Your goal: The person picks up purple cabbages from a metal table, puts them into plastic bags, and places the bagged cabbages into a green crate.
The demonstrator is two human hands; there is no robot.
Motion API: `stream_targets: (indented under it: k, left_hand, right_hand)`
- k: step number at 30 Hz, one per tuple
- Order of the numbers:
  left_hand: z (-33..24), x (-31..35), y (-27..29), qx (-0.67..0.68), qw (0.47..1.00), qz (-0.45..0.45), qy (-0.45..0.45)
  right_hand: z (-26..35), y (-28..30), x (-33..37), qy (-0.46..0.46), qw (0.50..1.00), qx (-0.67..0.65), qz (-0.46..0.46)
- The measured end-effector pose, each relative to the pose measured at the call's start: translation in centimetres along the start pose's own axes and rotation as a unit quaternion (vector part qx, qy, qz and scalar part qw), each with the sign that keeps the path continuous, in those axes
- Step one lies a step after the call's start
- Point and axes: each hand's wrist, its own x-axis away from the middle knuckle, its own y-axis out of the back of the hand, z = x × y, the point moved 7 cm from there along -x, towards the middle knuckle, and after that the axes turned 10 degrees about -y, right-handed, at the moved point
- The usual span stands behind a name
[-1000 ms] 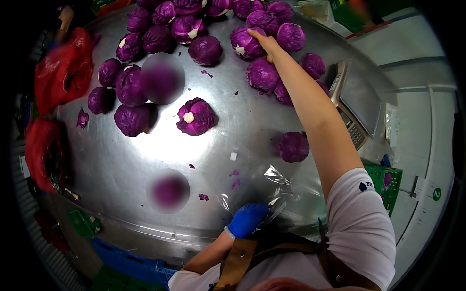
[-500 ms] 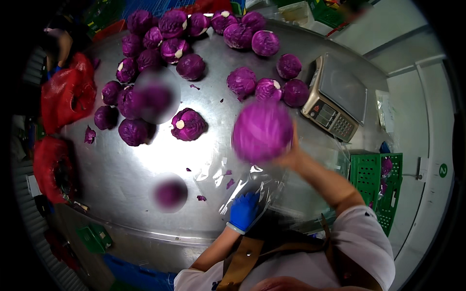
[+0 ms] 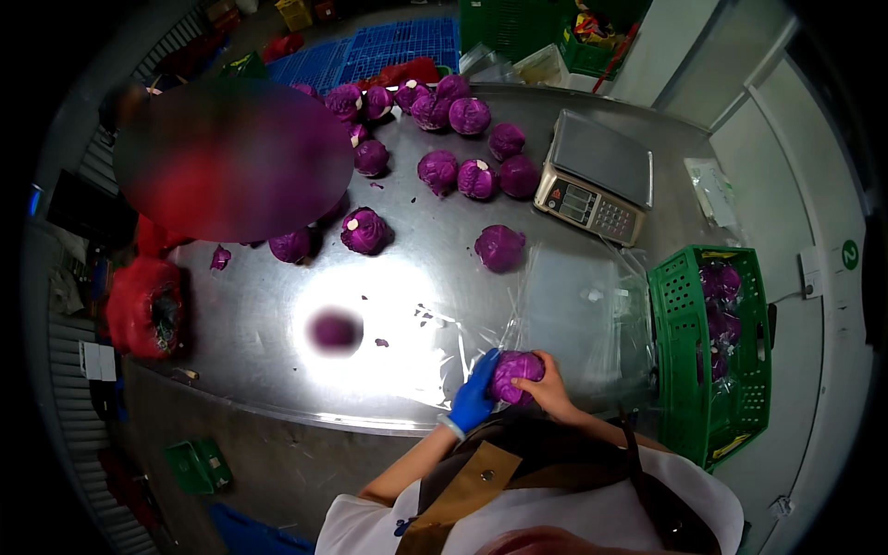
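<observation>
The gloved left hand (image 3: 474, 400) and bare right hand (image 3: 553, 388) are gripping one red cabbage (image 3: 514, 373); about fourteen more cabbages (image 3: 476, 178) are lying beside one scale (image 3: 597, 176).

Overhead light, bright w/ a white glare patch on the steel tabletop (image 3: 277, 370) centre. Strong fisheye: edges bend, corners go black. Large smeared blur above-left of the glare, small purple blotch inside it. Floor past the tabletop dim.

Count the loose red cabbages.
About 17: one cabbage held between left hand and right hand, one before the scale, three in a row left of it, two by the blurred patch, some ten bunched at the table's far edge. The blur may hide more.
</observation>
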Motion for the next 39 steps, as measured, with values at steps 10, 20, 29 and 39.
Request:
stream_targets:
  k: [10, 20, 29, 39]
  left_hand:
    - [-1.8, 3.1, -2.9, -0.182, 0.983, 0.011, -0.029]
    - [-10.1, 5.0, 2.6, -0.266, 0.938, -0.158, -0.154]
    - [-9.1, 16.2, -1.5, -0.461, 0.875, -0.133, 0.07]
    - [-3.0, 25.1, -8.1, -0.228, 0.944, -0.124, 0.205]
  right_hand:
    - [0.0, -0.9, 1.0, 0.262, 0.915, 0.284, -0.118]
    - [4.8, -2.1, 1.5, 0.392, 0.823, 0.401, -0.091]
    - [-4.9, 1.4, 12.7, 0.393, 0.784, 0.48, -0.015]
    - [-11.1, 5.7, 14.8, 0.359, 0.807, 0.469, 0.017]
